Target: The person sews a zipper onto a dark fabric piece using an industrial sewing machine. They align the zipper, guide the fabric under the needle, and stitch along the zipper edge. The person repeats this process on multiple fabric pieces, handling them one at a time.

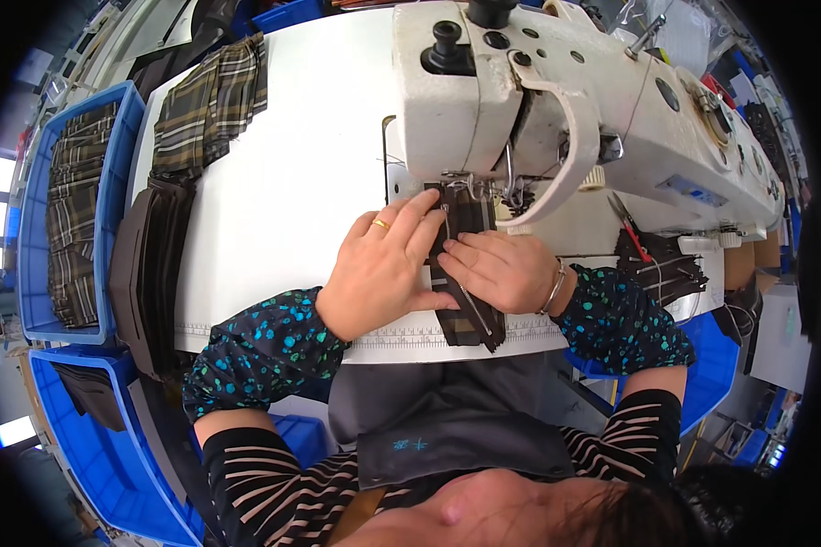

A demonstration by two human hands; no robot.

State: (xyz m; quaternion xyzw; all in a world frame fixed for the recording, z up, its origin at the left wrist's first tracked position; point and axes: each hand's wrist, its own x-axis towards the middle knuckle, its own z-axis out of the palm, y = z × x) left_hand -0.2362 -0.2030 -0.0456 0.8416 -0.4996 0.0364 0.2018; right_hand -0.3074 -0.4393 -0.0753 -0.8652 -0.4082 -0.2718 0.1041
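Observation:
A dark zipper [470, 305] lies along a brown plaid cloth piece [465, 330] under the front of a white sewing machine [442, 118]. The upper end of the cloth reaches the presser foot area, where the needle and foot are partly hidden by the machine's guard. My left hand [379, 264], with a ring on one finger, lies flat at the left edge of the cloth, fingertips close to the foot and thumb spread apart. Lower and to the right, my right hand [502, 272] rests with outstretched fingers on the zipper and cloth.
Plaid pieces [212, 105] and a stack of dark folded pieces [150, 273] lie on the white table's left side. Blue bins [123, 137] stand beyond. Right of the machine are red-handled snips [631, 228] on several dark zippers [666, 273]. A ruler strip [383, 341] follows the front edge.

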